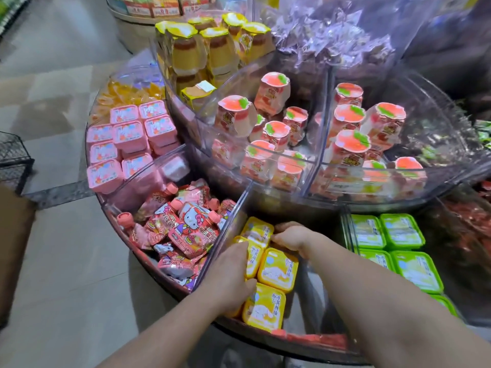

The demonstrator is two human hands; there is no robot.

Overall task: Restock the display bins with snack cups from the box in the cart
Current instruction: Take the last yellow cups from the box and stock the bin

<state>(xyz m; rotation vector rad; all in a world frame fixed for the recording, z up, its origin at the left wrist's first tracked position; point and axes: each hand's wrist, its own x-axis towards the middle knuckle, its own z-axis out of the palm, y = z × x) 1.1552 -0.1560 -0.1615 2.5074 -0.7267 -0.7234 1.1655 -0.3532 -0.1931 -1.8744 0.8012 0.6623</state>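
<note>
Several yellow snack cups (pixel 277 266) lie in a clear-walled bin (pixel 224 235) at the front of the lower tier of a round display. My left hand (pixel 228 272) grips the left side of a yellow cup (pixel 252 258) in the middle row, thumb under its near edge. My right hand (pixel 291 236) rests with curled fingers on the back row cups (pixel 257 231), against their right edge. Another yellow cup (pixel 264 308) sits nearest me, untouched. The box and cart interior are out of view.
Green cups (pixel 401 231) fill the bin to the right, red pouches (pixel 186 227) the bin to the left, pink cups (pixel 127 144) farther left. The upper tier holds peach jars (pixel 276 134) and yellow jars (pixel 186 51). A black wire cart corner (pixel 13 160) shows at left.
</note>
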